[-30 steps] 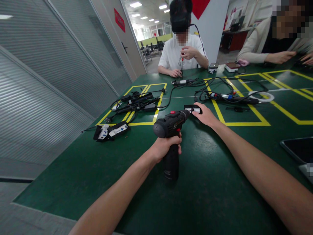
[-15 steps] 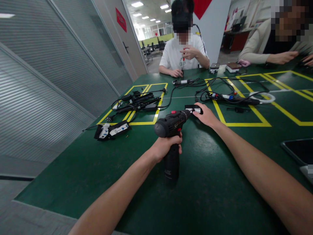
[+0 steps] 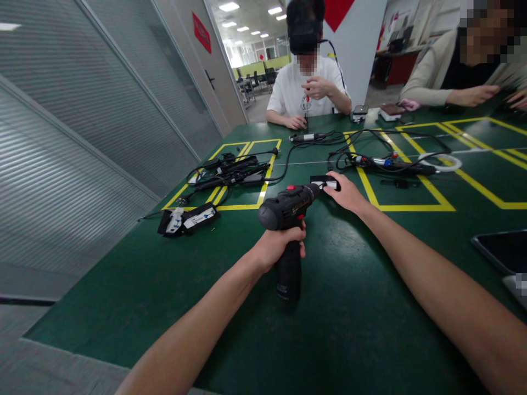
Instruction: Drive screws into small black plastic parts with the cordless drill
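My left hand (image 3: pixel 280 246) is wrapped round the handle of a black cordless drill (image 3: pixel 288 211) with red buttons. The drill's chuck points away from me, up against a small black and white box-shaped part (image 3: pixel 318 180) on the green table. Gripping the right end of that part is my right hand (image 3: pixel 345 192), thumb in front and fingers behind. Where the drill's tip meets the part is too small to make out.
Black cables and adapters (image 3: pixel 234 173) lie piled inside yellow tape at left. Nearer are two black and white pieces (image 3: pixel 200 217). More cables with a pen-like tool (image 3: pixel 387 163) lie at right, beside a phone (image 3: pixel 502 249). One person (image 3: pixel 308 82) sits opposite, another (image 3: pixel 436 71) at far right.
Both hands, the drill and the held part stay in nearly the same place. The whole view has shifted very slightly.
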`<state>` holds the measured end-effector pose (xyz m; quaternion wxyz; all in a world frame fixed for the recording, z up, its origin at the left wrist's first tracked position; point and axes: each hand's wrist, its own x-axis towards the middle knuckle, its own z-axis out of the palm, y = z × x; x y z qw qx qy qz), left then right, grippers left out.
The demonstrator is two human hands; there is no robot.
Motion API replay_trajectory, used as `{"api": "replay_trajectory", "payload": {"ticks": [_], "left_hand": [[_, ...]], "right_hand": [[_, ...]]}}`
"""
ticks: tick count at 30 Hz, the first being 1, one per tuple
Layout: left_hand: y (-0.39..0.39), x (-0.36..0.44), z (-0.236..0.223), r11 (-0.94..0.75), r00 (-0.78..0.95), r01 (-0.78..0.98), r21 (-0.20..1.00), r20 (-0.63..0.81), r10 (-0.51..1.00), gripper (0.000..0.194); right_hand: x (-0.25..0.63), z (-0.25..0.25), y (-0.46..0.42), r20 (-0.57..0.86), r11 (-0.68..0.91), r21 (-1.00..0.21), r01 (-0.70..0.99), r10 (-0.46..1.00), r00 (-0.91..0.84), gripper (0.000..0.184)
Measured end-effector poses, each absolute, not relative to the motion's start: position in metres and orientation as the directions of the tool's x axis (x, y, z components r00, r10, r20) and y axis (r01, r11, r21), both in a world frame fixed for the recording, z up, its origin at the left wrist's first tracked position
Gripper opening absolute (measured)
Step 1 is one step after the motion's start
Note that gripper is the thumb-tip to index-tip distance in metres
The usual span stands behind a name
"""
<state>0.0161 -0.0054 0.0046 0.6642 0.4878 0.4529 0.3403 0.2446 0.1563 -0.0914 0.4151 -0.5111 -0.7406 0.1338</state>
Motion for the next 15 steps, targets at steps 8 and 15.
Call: {"api": "replay_trajectory", "payload": {"ticks": [8,15], "left_hand": [[-0.0047,0.0146,0.0044,0.279,0.381,-0.012,0.960,-0.253,0.889,0.018],[-0.0050,0.0152,0.0052,0.304,0.365,-0.011,0.953,-0.279,0.888,0.019]], "right_hand": [[0.2442,-0.0903,0.1545,0.475,0.443,-0.634,0.634,0.870,-0.133,0.046],[0.2442,-0.0907,0.1551,0.470,0.437,-0.635,0.638,0.873,-0.131,0.046]]}}
